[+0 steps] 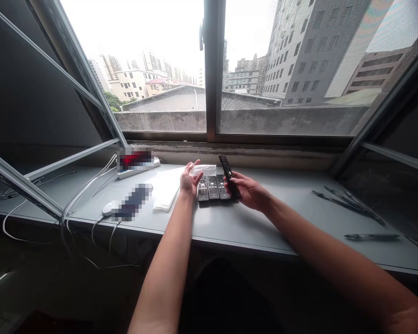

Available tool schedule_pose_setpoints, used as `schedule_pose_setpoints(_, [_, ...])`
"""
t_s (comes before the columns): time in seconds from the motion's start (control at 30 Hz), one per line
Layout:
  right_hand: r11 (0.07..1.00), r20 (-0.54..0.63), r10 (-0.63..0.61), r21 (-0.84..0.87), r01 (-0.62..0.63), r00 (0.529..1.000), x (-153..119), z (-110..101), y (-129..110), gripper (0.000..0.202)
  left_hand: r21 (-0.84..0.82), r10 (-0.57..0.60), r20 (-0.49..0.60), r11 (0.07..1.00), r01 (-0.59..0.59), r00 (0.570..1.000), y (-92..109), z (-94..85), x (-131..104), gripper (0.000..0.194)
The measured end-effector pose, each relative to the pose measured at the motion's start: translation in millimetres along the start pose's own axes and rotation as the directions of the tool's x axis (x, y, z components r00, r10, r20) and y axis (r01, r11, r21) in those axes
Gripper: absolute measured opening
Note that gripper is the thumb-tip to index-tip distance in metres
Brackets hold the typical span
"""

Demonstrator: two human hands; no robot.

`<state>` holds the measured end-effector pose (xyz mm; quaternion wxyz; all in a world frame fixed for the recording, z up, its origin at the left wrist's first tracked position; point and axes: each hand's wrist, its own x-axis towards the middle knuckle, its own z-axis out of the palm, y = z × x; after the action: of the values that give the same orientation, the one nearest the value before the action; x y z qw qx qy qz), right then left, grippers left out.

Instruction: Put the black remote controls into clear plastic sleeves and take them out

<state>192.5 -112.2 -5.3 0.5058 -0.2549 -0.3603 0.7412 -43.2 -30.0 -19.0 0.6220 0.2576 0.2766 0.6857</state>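
My right hand (249, 189) grips a black remote control (229, 174), tilted up above the desk with its buttons showing. To its left, my left hand (191, 180) is turned palm up with its fingers curled at a clear plastic bag (206, 170); part of the bag is hidden behind the fingers. Beneath and between the hands several more black remotes (213, 188) lie side by side, the rightmost partly covered by the raised one. Left of my left wrist is a stack of white plastic bags (166, 197).
A power strip (139, 172) and a blurred device (131, 202) with white cables sit on the left of the grey desk (264, 232). Black cables (348, 202) and a pen (371, 237) lie on the right. Metal frames flank the window behind.
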Motion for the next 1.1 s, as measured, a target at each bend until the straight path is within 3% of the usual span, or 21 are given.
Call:
schedule_pose_setpoints(0.3, [0.929, -0.008, -0.296, -0.235, 0.286, 0.955, 6.0, -2.6, 7.9, 0.036, -0.015, 0.003, -0.002, 1.0, -0.004, 1.0, 0.0, -1.4, 1.7, 0.03])
schedule_pose_setpoints(0.43, [0.913, -0.031, -0.357, -0.224, 0.342, 0.934, 7.6, -4.3, 7.6, 0.033, -0.025, -0.005, -0.004, 1.0, 0.005, 1.0, 0.3, -1.6, 2.7, 0.025])
schedule_pose_setpoints(0.6, [0.876, 0.034, -0.398, -0.282, 0.391, 0.917, 5.1, -4.4, 5.1, 0.031, -0.047, -0.025, -0.012, 0.999, 0.024, 1.0, 2.5, 0.6, 0.4, 0.019])
schedule_pose_setpoints(0.87, [0.88, 0.007, -0.389, -0.292, 0.374, 0.921, 8.5, -6.8, 9.9, 0.035, -0.102, -0.036, 0.031, 0.994, 0.039, 0.999, 6.8, 2.0, -4.7, 0.023])
schedule_pose_setpoints(1.1, [0.947, -0.075, -0.257, -0.217, 0.236, 0.963, 7.4, -8.8, 6.8, 0.049, -0.156, -0.052, 0.067, 0.986, 0.062, 0.996, 11.9, 2.2, -7.9, 0.029])
